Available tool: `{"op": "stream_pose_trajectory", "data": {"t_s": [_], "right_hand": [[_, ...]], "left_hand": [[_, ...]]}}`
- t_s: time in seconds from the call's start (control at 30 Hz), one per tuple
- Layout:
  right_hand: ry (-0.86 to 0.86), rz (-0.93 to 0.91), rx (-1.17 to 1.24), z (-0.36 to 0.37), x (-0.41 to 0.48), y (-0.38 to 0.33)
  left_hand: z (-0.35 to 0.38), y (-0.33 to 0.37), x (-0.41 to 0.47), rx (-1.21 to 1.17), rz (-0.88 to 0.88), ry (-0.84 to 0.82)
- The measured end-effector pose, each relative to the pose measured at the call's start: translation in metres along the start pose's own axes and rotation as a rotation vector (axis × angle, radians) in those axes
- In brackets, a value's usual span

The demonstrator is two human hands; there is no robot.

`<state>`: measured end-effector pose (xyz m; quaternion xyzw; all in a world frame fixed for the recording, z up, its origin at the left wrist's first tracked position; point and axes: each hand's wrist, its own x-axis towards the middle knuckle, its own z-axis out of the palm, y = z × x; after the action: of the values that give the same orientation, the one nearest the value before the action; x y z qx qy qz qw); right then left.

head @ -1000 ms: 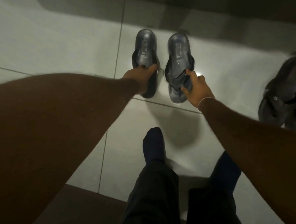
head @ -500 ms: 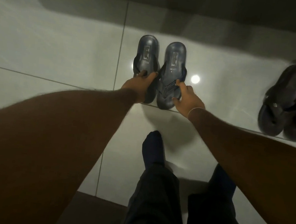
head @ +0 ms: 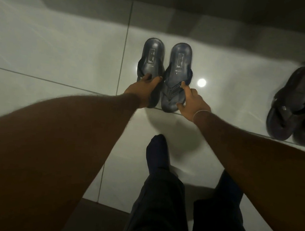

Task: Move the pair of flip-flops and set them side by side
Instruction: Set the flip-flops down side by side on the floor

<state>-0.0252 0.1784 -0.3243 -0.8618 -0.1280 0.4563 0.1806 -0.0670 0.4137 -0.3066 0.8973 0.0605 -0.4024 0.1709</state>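
Note:
Two dark grey flip-flops lie flat and side by side on the pale tiled floor, heels pointing away from me. My left hand lies over the toe end of the left flip-flop, fingers curled on its strap. My right hand touches the right flip-flop at its toe end, one finger on the strap and the thumb at the sole's edge. The two soles almost touch.
A second pair of dark flip-flops lies at the right edge of the view. My legs in dark trousers and socks stand below the hands. A dark strip of wall or furniture runs along the top. A lamp's reflection shines on the tile.
The flip-flops went from tilted and lifted to flat on the floor, closer together. My right hand has loosened from a full grip to fingertips on the right flip-flop.

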Motion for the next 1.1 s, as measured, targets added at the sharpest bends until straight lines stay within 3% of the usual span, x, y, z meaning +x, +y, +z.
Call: {"op": "stream_pose_trajectory", "data": {"t_s": [0.93,1.1], "right_hand": [[0.053,0.050,-0.060,0.001,0.004,-0.010],[0.118,0.066,-0.102,-0.007,-0.011,-0.012]], "left_hand": [[0.007,-0.007,0.003,0.004,0.051,0.096],[0.006,0.000,-0.008,0.164,0.103,0.235]]}}
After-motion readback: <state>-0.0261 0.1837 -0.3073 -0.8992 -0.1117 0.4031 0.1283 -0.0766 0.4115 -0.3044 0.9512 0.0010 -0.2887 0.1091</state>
